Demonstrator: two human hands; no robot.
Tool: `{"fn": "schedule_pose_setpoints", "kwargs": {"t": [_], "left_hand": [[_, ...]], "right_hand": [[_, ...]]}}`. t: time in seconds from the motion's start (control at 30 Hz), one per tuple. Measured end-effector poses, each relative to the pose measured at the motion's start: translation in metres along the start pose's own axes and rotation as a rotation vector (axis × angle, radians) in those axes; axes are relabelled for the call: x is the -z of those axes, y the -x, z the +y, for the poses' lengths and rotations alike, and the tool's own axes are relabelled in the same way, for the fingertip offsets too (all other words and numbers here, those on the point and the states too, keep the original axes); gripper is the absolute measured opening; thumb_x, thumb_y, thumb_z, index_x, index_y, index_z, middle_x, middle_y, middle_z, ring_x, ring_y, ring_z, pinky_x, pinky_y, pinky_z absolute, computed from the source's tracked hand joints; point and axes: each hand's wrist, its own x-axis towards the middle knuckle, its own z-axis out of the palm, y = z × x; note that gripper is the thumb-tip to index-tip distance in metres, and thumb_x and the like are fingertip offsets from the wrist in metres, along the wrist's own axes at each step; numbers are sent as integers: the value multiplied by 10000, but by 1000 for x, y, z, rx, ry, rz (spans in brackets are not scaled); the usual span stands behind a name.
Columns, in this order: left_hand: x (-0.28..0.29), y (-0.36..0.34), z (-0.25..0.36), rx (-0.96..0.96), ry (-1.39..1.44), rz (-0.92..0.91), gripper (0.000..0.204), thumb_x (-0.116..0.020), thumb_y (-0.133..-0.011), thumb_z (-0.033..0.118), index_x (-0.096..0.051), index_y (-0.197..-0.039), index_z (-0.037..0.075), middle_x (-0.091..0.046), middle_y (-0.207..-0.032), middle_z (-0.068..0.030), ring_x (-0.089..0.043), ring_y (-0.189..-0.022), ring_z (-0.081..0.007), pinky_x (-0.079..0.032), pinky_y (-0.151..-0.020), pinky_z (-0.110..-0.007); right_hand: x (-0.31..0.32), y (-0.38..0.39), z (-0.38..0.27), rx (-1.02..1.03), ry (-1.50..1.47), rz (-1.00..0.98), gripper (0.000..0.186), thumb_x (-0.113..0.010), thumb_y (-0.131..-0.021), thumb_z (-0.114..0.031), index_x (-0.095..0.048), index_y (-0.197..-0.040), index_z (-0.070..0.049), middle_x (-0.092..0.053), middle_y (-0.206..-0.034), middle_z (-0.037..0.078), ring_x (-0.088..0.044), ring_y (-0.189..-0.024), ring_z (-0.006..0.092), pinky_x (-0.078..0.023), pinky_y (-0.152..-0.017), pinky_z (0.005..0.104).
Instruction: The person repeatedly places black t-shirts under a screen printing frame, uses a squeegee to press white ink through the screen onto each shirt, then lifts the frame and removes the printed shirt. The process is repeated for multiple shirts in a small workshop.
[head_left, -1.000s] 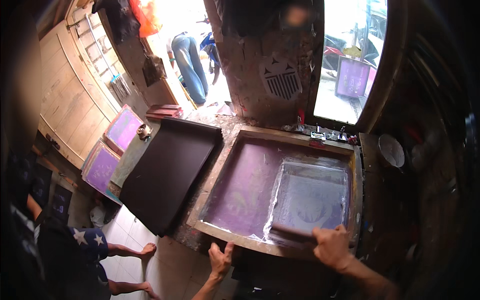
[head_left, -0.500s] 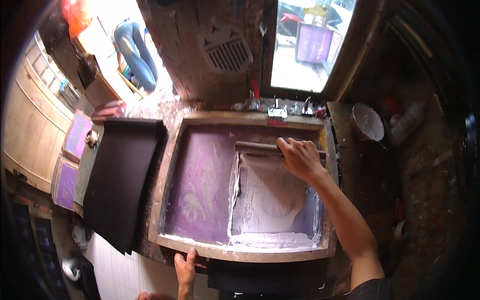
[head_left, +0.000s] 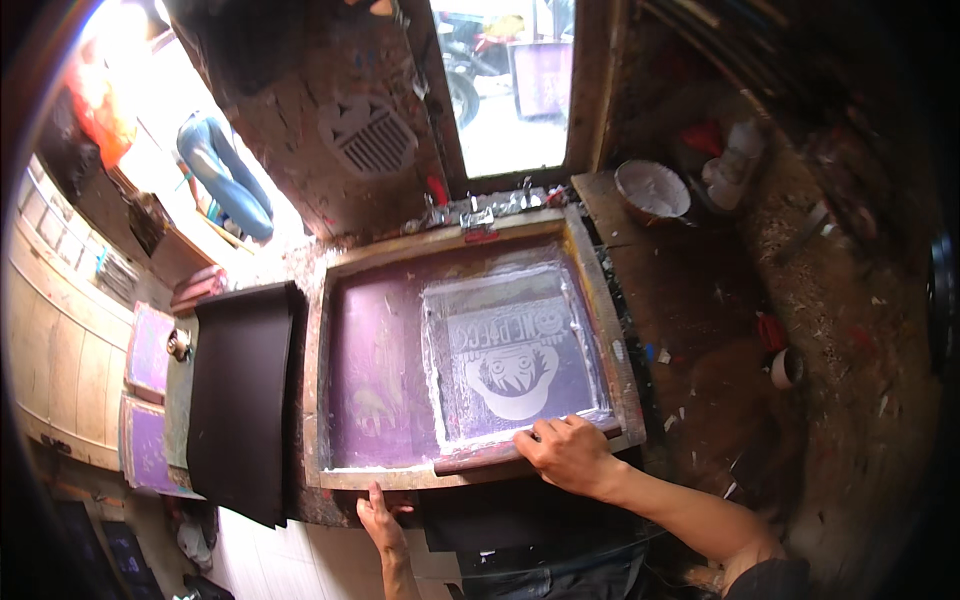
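Observation:
A wooden screen-printing frame (head_left: 312, 400) with purple mesh (head_left: 375, 320) lies in front of me. My right hand (head_left: 572, 455) is closed over the squeegee (head_left: 475, 464), a long dark bar resting along the mesh's near edge. Beyond it, a cartoon face stencil (head_left: 512, 385) with lettering shows through the mesh, bordered by smears of white ink (head_left: 432, 370). My left hand (head_left: 382, 522) holds the frame's near rim, thumb at the rim and fingers partly hidden below. Part of a black sheet (head_left: 465, 520) shows under the near side.
A stack of black sheets (head_left: 240, 390) lies left of the frame, beside smaller purple screens (head_left: 150, 445). Metal hinge clamps (head_left: 478, 220) sit at the far rim. On the right are a bowl of white ink (head_left: 652, 190) and a tape roll (head_left: 786, 368). Someone in jeans (head_left: 225, 175) is outside.
My right hand has drawn the squeegee from the far side of the mesh to its near edge. The pale ink layer is thinned, exposing the stencil. The view has shifted; my left hand stays at the rim.

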Motion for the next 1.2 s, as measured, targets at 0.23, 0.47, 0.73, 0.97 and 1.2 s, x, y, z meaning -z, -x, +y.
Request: {"fn": "schedule_pose_setpoints", "kwargs": {"t": [0.23, 0.47, 0.73, 0.97, 1.2], "left_hand": [[3, 1, 52, -224, -4, 116, 609, -506, -1020, 604, -546, -1047, -3, -616, -630, -79, -579, -471, -176, -479, -459, -300], [-106, -75, 184, -761, 53, 30, 444, -530, -1033, 357, -490, -1307, 10, -648, -876, -97, -613, -778, -172, -503, -725, -326], [-208, -244, 32, -936, -831, -176, 261, -644, -935, 116, -632, -1172, 5, -598, -1368, -194, -516, -1339, -373, -374, -1134, -493], [-200, -198, 96, -592, -344, -170, 144, -652, -978, 94, -633, -1094, 11, -696, -1012, -145, -679, -884, -234, -545, -809, -371], [43, -186, 177, -891, -685, 649, 168, -671, -977, 155, -677, -1054, 5, -697, -921, -118, -653, -834, -241, -520, -772, -379]], "right_hand": [[44, -7, -22, -225, -34, 637, 542, -836, -754, -530, -643, -1033, -107, -621, -897, 32, -619, -818, 211, -333, -1000, 517], [218, -112, 28, -206, 210, 714, 556, -731, -839, -598, -649, -915, -53, -648, -865, 135, -650, -850, 306, -424, -887, 497], [278, -193, 75, -220, -12, 666, 675, -723, -841, -623, -715, -972, 39, -728, -903, 251, -725, -913, 390, -530, -863, 476], [296, -216, 94, -239, -28, 525, 775, -684, -802, -729, -739, -930, 33, -729, -933, 235, -715, -922, 382, -523, -880, 460], [299, -220, 125, -307, -57, 430, 947, -623, -805, -803, -636, -1206, 56, -652, -1247, 285, -638, -1190, 366, -462, -1027, 430]]}}
